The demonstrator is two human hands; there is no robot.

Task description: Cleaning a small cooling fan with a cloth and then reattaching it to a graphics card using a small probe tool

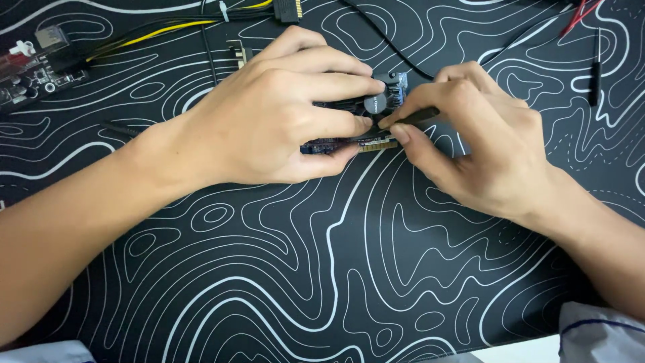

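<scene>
A small blue circuit board (376, 140) with gold edge contacts and dark round parts lies on the black mat with white wavy lines (322, 269). My left hand (282, 114) covers most of the board and grips it from the left, fingers wrapped over its top. My right hand (477, 141) pinches a thin black tool (410, 117), its tip pressed against the board's top near a round black part (375, 102). Most of the board is hidden under my left fingers.
A bundle of yellow and black wires (168, 30) with a connector runs along the top. A clear plastic part with electronics (30, 67) sits top left. A small black screwdriver (595, 70) and red wire (581, 17) lie top right. The mat's front edge is at bottom right.
</scene>
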